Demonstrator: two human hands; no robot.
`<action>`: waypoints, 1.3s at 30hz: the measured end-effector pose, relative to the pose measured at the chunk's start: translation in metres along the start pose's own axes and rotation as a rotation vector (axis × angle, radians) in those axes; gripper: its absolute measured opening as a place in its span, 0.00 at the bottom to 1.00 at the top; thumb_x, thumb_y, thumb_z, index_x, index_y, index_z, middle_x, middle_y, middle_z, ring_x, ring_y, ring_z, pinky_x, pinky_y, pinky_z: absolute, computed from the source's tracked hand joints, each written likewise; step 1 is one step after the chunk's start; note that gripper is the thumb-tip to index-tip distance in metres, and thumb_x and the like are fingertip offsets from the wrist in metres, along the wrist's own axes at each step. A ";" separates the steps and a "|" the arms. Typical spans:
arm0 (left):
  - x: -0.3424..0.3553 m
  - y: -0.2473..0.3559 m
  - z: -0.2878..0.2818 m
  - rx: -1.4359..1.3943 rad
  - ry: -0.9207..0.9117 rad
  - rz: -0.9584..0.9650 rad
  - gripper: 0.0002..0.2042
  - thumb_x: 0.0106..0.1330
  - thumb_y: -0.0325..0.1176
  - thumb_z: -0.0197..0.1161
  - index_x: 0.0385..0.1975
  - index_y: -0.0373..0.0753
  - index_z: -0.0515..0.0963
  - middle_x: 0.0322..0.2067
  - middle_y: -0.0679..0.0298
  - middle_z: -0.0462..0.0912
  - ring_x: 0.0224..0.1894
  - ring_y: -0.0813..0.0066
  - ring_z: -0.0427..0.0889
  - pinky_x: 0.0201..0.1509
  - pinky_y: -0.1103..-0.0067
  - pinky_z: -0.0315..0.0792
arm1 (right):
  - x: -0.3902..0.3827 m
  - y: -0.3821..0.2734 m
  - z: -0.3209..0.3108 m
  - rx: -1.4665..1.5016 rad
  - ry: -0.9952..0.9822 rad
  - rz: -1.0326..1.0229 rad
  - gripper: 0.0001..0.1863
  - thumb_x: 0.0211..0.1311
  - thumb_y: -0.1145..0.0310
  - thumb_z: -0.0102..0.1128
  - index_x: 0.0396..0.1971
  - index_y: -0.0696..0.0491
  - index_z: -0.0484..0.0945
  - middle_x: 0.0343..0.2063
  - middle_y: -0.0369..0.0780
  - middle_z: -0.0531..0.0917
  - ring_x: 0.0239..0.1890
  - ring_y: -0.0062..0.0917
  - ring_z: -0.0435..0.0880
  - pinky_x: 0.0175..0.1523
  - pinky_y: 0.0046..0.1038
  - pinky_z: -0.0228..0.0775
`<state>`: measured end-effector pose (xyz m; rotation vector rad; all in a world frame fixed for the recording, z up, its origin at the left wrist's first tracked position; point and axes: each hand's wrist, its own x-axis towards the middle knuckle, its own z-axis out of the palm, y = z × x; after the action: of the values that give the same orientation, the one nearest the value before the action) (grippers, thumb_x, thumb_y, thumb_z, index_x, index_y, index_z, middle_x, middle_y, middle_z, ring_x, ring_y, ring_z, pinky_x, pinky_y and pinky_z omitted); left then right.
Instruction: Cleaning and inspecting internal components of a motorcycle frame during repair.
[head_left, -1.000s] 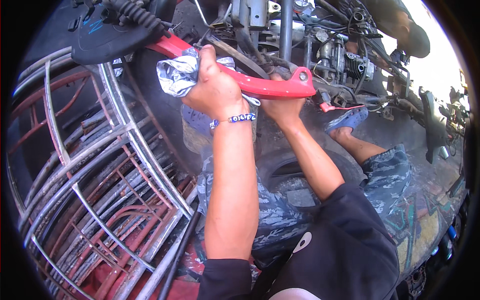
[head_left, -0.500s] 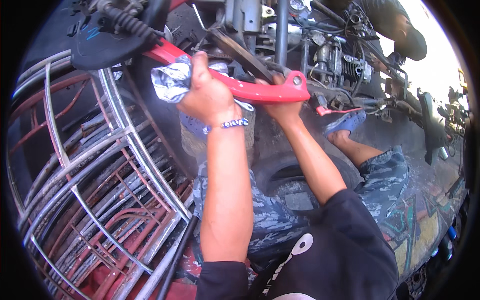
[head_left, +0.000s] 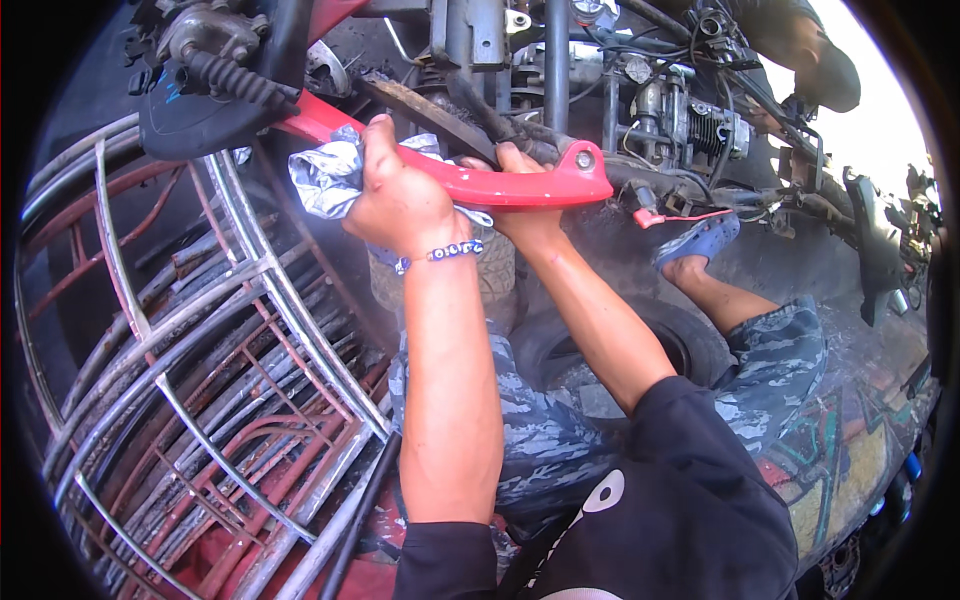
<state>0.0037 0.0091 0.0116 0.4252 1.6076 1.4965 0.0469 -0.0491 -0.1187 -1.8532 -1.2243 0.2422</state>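
A glossy red curved bar [head_left: 480,186] crosses the upper middle of the view, with a bolt hole in its rounded right end. My left hand [head_left: 398,205], with a beaded bracelet at the wrist, is closed round a crumpled silver-grey rag [head_left: 326,180] and presses it to the bar. Close by on the right, my right hand [head_left: 530,222] grips the bar from below. Its fingertips show above the bar's upper edge, and the bar hides the rest of its fingers.
Metal frames and tubes [head_left: 225,300] are piled on the left. A vehicle frame with an engine [head_left: 700,130] stands beyond the bar. A tyre [head_left: 690,345] lies below my right forearm. Another person [head_left: 815,60] is at the upper right. A black part [head_left: 215,110] hangs upper left.
Both hands have shifted left, my right hand farther from the bar's rounded end. The rag has moved left with my left hand. The whole view has shifted slightly.
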 end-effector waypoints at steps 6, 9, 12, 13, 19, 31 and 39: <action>0.005 -0.011 -0.004 0.000 -0.020 0.105 0.10 0.55 0.30 0.63 0.30 0.29 0.77 0.29 0.63 0.76 0.28 0.72 0.76 0.35 0.75 0.72 | -0.014 0.025 -0.007 -0.157 -0.003 -0.087 0.20 0.49 0.54 0.66 0.14 0.53 0.69 0.11 0.43 0.75 0.15 0.36 0.76 0.22 0.37 0.64; 0.007 -0.011 0.000 -0.050 -0.084 0.078 0.10 0.55 0.30 0.64 0.30 0.29 0.77 0.28 0.63 0.76 0.29 0.72 0.77 0.34 0.74 0.73 | -0.002 0.018 0.003 -0.087 0.044 -0.070 0.21 0.48 0.53 0.66 0.14 0.52 0.69 0.11 0.43 0.75 0.14 0.36 0.75 0.22 0.38 0.63; 0.006 -0.003 -0.002 -0.043 -0.049 0.019 0.09 0.55 0.30 0.64 0.30 0.30 0.77 0.30 0.62 0.77 0.28 0.71 0.77 0.33 0.73 0.74 | -0.007 0.018 0.001 -0.145 0.055 -0.083 0.20 0.46 0.54 0.67 0.14 0.52 0.70 0.12 0.43 0.75 0.15 0.37 0.75 0.22 0.38 0.63; 0.007 -0.006 -0.003 -0.073 -0.055 0.020 0.09 0.55 0.30 0.64 0.30 0.30 0.77 0.30 0.62 0.77 0.28 0.71 0.77 0.33 0.73 0.74 | -0.013 0.020 -0.001 -0.247 0.047 -0.140 0.19 0.45 0.54 0.67 0.14 0.52 0.70 0.12 0.42 0.75 0.16 0.37 0.75 0.22 0.37 0.63; 0.001 0.001 0.000 -0.020 -0.057 -0.047 0.10 0.55 0.31 0.64 0.31 0.30 0.77 0.31 0.62 0.78 0.29 0.70 0.78 0.35 0.72 0.75 | 0.001 0.022 -0.006 -0.075 0.013 -0.069 0.17 0.50 0.57 0.66 0.19 0.53 0.71 0.14 0.43 0.75 0.17 0.38 0.74 0.22 0.38 0.62; 0.003 -0.003 -0.002 0.008 -0.038 0.035 0.10 0.53 0.31 0.67 0.30 0.32 0.79 0.31 0.65 0.76 0.31 0.74 0.75 0.36 0.73 0.72 | -0.088 0.049 -0.083 -0.222 -0.406 -0.069 0.19 0.51 0.51 0.63 0.18 0.51 0.71 0.17 0.41 0.79 0.20 0.38 0.79 0.26 0.38 0.69; 0.030 -0.007 -0.024 -0.344 -0.335 -0.157 0.28 0.53 0.57 0.65 0.44 0.40 0.72 0.31 0.60 0.76 0.32 0.64 0.77 0.37 0.64 0.73 | -0.069 0.035 -0.215 -0.482 -1.154 0.283 0.20 0.52 0.50 0.61 0.26 0.54 0.82 0.26 0.49 0.83 0.33 0.44 0.83 0.41 0.41 0.74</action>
<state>-0.0295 0.0148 -0.0084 0.3257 1.0739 1.4579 0.1598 -0.2301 -0.0366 -2.3711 -1.8540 1.4272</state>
